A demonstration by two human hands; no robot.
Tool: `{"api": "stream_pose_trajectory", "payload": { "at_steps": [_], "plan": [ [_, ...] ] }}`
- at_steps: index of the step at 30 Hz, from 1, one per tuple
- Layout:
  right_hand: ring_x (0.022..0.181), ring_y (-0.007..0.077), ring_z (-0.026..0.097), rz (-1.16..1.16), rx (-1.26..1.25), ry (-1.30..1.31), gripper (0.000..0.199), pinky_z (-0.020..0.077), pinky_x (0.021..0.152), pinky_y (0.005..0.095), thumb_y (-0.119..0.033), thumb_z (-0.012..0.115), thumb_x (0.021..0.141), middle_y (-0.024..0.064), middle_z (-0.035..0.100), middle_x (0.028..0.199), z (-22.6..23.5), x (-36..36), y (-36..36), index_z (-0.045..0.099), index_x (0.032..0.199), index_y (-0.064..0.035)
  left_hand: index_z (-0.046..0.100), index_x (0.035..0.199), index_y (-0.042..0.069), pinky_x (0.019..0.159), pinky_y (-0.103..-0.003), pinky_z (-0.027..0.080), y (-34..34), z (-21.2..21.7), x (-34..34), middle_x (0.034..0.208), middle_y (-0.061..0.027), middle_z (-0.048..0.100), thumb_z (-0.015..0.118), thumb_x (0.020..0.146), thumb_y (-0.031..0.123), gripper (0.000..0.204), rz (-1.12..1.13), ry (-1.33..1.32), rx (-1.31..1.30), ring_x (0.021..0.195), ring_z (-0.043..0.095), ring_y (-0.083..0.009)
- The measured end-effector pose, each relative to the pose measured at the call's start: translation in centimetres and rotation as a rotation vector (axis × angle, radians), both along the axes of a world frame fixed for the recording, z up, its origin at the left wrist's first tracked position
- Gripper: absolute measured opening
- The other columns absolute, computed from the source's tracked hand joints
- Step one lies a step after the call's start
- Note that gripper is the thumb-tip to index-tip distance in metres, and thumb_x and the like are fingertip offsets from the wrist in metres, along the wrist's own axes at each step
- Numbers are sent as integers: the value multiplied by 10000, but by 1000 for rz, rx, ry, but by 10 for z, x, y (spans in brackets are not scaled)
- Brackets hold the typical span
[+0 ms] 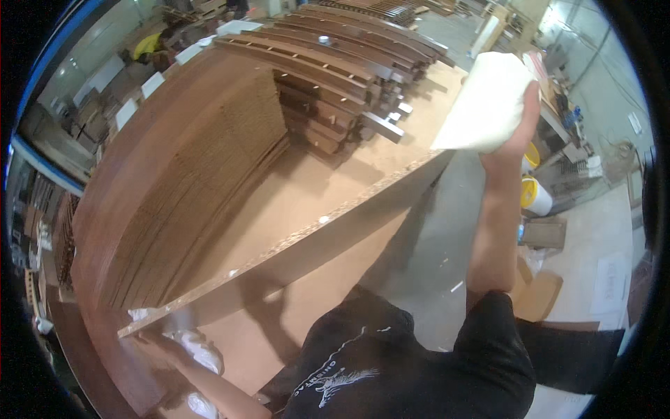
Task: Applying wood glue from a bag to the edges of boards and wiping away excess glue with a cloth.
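A long chipboard panel [293, 255] stands on edge, slanting from lower left to upper right, with small white bits on its raw upper edge. My left hand [155, 347] grips the panel's lower left end, its fingers partly hidden beneath it. In my right hand [518, 136] is a large cream-white, smooth object [481, 105], whose pointed lower corner meets or overlaps the panel's far end. Its exact kind cannot be made out. The thumb side of that hand shows, while the other fingers are hidden behind the object.
A tall stack of brown panels [202, 160] stands left on the light brown work surface [293, 178]. Brown slats and rails [328, 77] are piled beyond it. White-and-yellow buckets [535, 195] and a cardboard box [541, 292] stand right. Crumpled plastic [202, 353] lies near my left hand.
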State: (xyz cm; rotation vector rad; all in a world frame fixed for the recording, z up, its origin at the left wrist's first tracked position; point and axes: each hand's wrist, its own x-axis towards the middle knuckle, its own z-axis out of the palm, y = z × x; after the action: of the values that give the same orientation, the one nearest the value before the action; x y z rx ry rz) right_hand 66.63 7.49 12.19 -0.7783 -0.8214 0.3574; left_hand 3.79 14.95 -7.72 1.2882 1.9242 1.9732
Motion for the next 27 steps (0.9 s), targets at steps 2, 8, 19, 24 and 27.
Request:
{"api": "stream_pose_trajectory", "payload": {
  "at_steps": [2, 8, 19, 24, 27],
  "plan": [
    [881, 188, 668, -62, 63, 82, 449, 538, 799, 324, -383, 520, 980, 76, 675, 1008, 2, 4, -1, 555, 1233, -15, 258, 1466, -68, 1048, -456, 395, -7, 30, 27, 1462, -284, 343, 292, 997, 382, 652, -29, -47, -84, 1301, 427, -390],
    [810, 130, 644, -227, -167, -168, 447, 505, 712, 263, -399, 600, 917, 61, 674, 926, -3, -1, -6, 638, 1089, 12, 178, 1488, -75, 1107, -471, 323, -7, 31, 27, 1499, -294, 276, 411, 986, 532, 822, 29, -23, -145, 1337, 375, -378],
    [775, 119, 627, -233, -175, -272, 459, 494, 689, 260, -412, 680, 847, 53, 668, 884, -8, -8, 0, 657, 1016, 14, 183, 1479, -100, 1132, -469, 283, 0, 6, -2, 1524, -293, 225, 417, 980, 535, 840, 24, -67, -92, 1377, 325, -386],
    [765, 117, 633, -227, -184, -271, 458, 496, 685, 252, -409, 680, 844, 52, 670, 878, -7, -11, 0, 657, 1014, 16, 176, 1481, -99, 1135, -476, 276, 0, 1, -13, 1528, -304, 209, 400, 980, 543, 845, 62, 12, -157, 1388, 309, -400],
    [764, 117, 635, -222, -189, -281, 462, 498, 686, 253, -410, 679, 844, 53, 671, 874, -8, -9, 0, 658, 1018, 18, 198, 1477, -96, 1134, -477, 277, -2, 12, 0, 1522, -302, 226, 382, 983, 537, 824, 8, -15, -166, 1383, 316, -399]
  ]
}}
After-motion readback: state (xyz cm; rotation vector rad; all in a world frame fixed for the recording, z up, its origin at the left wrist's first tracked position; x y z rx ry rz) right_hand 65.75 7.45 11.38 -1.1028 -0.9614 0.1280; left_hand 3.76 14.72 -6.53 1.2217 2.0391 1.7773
